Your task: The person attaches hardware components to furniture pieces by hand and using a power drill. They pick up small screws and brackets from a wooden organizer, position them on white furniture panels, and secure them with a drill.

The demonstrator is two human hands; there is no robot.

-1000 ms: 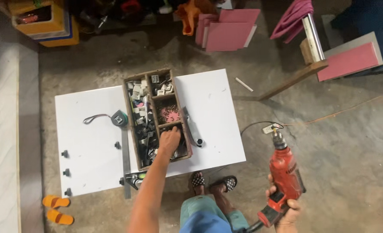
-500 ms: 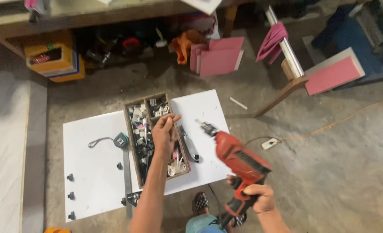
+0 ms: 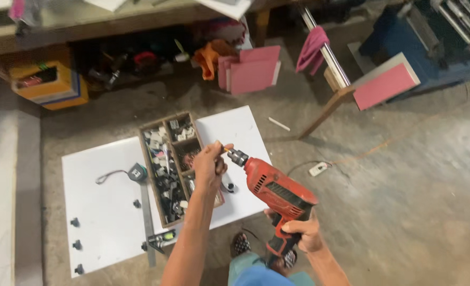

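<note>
Bit meeting chuck, right over the parts tray

Left hand (image 3: pixel 209 165) pinches what looks like a small bit at the chuck of the red drill (image 3: pixel 275 191); right hand (image 3: pixel 301 232) is wrapped round the grip, drill's nose pointing up-left above the wooden tray (image 3: pixel 151 175).

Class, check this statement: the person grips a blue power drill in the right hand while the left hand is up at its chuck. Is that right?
Not quite. The head view shows the drill is red, not blue. The right hand grips its handle, and the left hand is up at the chuck.

left hand (image 3: pixel 210 165) raised, fingers pinched, right hand (image 3: pixel 301 233) clenched
</note>
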